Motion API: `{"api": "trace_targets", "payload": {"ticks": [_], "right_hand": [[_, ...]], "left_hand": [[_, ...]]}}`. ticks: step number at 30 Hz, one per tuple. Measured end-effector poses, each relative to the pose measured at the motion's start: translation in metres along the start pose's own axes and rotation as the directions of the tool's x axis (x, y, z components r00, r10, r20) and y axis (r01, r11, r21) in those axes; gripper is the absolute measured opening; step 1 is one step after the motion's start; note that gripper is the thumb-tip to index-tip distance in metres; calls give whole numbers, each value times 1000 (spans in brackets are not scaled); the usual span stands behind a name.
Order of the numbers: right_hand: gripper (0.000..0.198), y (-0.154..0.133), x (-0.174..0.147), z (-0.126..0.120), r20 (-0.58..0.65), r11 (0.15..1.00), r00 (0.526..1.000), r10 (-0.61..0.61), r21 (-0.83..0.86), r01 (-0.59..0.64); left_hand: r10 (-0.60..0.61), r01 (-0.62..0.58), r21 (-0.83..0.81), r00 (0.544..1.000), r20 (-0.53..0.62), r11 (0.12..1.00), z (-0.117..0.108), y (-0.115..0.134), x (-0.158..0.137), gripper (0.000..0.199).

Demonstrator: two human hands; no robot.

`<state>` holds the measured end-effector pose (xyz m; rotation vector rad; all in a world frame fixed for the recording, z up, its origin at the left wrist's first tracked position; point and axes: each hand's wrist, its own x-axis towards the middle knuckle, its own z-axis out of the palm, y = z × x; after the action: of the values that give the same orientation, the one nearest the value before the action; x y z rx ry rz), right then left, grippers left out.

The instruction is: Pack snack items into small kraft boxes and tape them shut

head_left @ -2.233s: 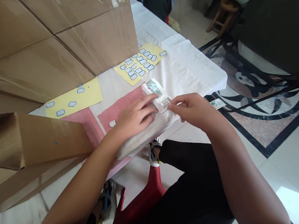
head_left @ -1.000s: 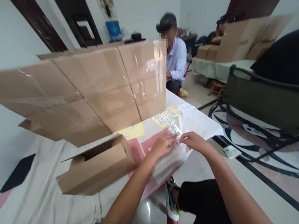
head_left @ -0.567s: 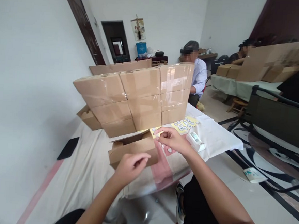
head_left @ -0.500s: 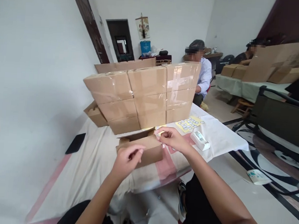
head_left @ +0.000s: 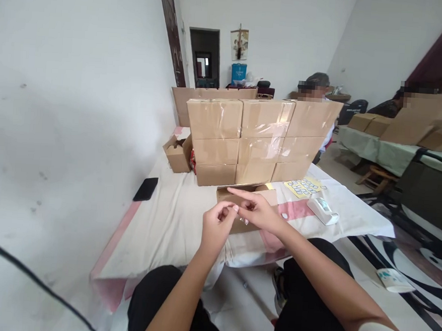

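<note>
My left hand (head_left: 219, 223) and my right hand (head_left: 258, 211) meet above the near edge of the table, fingertips touching. The left thumb and forefinger are pinched together. On the right, the forefinger points out to the left while the thumb and other fingers curl in. A small shiny bit shows under the right fingers, too small to name. Just behind and below both hands lies an open cardboard box (head_left: 241, 228), partly hidden by them. Beyond it stands a stack of taped cardboard boxes (head_left: 240, 152).
A black phone-like slab (head_left: 145, 189) lies at the left. Another open box (head_left: 178, 156) stands beside the stack. To the right are a yellow sheet (head_left: 298, 190) with several small pieces and a white plastic object (head_left: 322, 211). A person (head_left: 315, 86) sits behind the stack.
My hands have come together from apart, the left moving up to the right one's fingertips. The camera view has swung left, so the scene sits further right.
</note>
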<state>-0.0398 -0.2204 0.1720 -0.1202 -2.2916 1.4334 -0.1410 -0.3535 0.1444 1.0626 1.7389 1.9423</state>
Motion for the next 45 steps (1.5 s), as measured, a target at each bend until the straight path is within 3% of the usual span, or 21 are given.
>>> {"api": "trace_targets", "payload": {"ticks": [4,9,12,16,22,24,28,31,34,41,43,45], "right_hand": [[59,4,7,12,-47,998,997,-55,15,56],[54,6,17,16,-92,995,991,-98,-22,96],[52,3,23,16,-138,994,984,-110,-2,110],[54,6,21,8,-127,996,989,-82,-29,79],[64,16,9,-15,5,966,972,234,-109,-232],[61,16,8,-18,-7,978,978,206,-38,-206],[64,17,7,-17,-26,996,999,23,90,-20],[67,19,6,-14,-29,984,998,-47,171,51],[66,18,5,-14,-38,973,999,-35,228,42],[66,14,-1,-15,-10,972,1000,-3,237,6],[65,14,-3,-16,-12,969,1000,12,247,-9],[61,12,-5,-18,-13,956,999,49,290,-43]], "left_hand": [[-77,77,-45,997,-2,996,-13,-7,7,34],[-232,256,-89,948,218,962,-28,-7,16,45],[-250,283,-124,940,233,951,-25,-6,21,47],[-192,207,-115,972,134,972,-12,-8,24,45],[-26,31,60,996,-86,998,-12,-13,24,34],[5,3,111,997,-73,994,-17,-15,24,29],[14,-16,141,1000,20,990,-20,-21,23,25],[30,-46,148,994,109,988,-15,-26,19,27],[86,-108,151,986,145,983,-9,-29,15,25],[126,-143,209,988,94,967,-7,-24,12,22],[200,-219,325,976,90,920,-10,-23,13,24],[322,-331,471,941,102,818,-14,-22,13,24]]}}
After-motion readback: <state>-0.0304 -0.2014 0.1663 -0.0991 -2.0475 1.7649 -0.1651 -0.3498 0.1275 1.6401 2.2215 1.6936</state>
